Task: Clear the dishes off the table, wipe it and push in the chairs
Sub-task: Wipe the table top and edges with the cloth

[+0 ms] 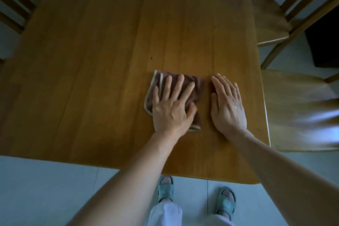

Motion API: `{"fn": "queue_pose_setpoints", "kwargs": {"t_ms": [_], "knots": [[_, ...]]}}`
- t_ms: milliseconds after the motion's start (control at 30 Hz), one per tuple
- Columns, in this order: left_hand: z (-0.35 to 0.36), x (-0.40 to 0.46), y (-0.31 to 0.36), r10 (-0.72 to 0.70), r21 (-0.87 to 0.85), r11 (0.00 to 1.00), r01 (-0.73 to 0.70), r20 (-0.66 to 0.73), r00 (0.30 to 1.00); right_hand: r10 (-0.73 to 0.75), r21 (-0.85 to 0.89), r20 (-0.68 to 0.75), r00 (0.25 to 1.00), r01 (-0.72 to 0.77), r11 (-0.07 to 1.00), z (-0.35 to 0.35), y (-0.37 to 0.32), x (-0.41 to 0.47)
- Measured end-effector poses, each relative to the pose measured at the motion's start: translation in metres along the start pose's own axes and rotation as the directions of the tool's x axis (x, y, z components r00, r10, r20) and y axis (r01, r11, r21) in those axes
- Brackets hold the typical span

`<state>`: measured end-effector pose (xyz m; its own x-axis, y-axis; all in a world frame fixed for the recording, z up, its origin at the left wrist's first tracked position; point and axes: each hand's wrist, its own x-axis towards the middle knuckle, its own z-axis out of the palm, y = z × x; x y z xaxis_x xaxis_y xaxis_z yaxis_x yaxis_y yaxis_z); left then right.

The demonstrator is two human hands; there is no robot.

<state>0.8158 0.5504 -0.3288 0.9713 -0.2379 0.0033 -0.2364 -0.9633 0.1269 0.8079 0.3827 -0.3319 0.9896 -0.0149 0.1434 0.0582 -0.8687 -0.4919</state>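
Hands flat, left hand [171, 104] on cloth [197, 86], right hand [227, 104] on table [91, 60], chairs [271, 20] pulled out

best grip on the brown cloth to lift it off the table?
Probably pinch the cloth at its far right corner, coming from above on the right. It lies flat and folded on the table, the left hand covers its middle, and the right hand rests flat right beside that corner.

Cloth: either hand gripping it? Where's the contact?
Nothing is gripped. The left hand presses flat, fingers spread, on the middle of the brown cloth. The right hand lies flat on the table beside it.
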Motion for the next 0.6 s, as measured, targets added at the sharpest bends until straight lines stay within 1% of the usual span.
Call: {"fn": "queue_pose_setpoints", "kwargs": {"t_ms": [67,167,233,267,333,367,500,600], "knots": [[0.003,-0.026,0.018,-0.01,-0.013,1.0,0.01,-0.013,1.0,0.007,0.023,-0.005,1.0,-0.007,1.0,0.0,0.001,0.0],[0.007,-0.055,0.047,-0.089,-0.049,0.995,0.088,-0.038,0.995,0.0,0.094,0.007,1.0,-0.001,0.996,-0.002,0.001,0.0],[0.01,-0.07,0.069,-0.165,-0.054,0.985,0.162,-0.044,0.985,0.023,0.22,0.036,0.999,-0.03,0.975,-0.008,0.002,0.001],[0.012,-0.074,0.081,-0.204,-0.053,0.978,0.202,-0.042,0.978,0.05,0.306,0.065,0.997,-0.068,0.95,-0.014,0.004,0.003],[0.015,-0.08,0.104,-0.282,-0.054,0.958,0.28,-0.024,0.959,0.091,0.46,0.161,0.983,-0.157,0.874,-0.029,0.01,0.007],[0.016,-0.081,0.119,-0.319,-0.062,0.946,0.317,-0.024,0.947,0.07,0.492,0.208,0.976,-0.166,0.855,-0.039,0.019,0.008],[0.021,-0.072,0.16,-0.405,-0.088,0.912,0.401,-0.032,0.914,-0.075,0.457,0.272,0.959,-0.06,0.887,-0.064,0.051,-0.002],[0.022,-0.056,0.183,-0.431,-0.093,0.899,0.427,-0.03,0.902,-0.135,0.471,0.283,0.95,-0.016,0.882,-0.069,0.064,-0.012]]}}
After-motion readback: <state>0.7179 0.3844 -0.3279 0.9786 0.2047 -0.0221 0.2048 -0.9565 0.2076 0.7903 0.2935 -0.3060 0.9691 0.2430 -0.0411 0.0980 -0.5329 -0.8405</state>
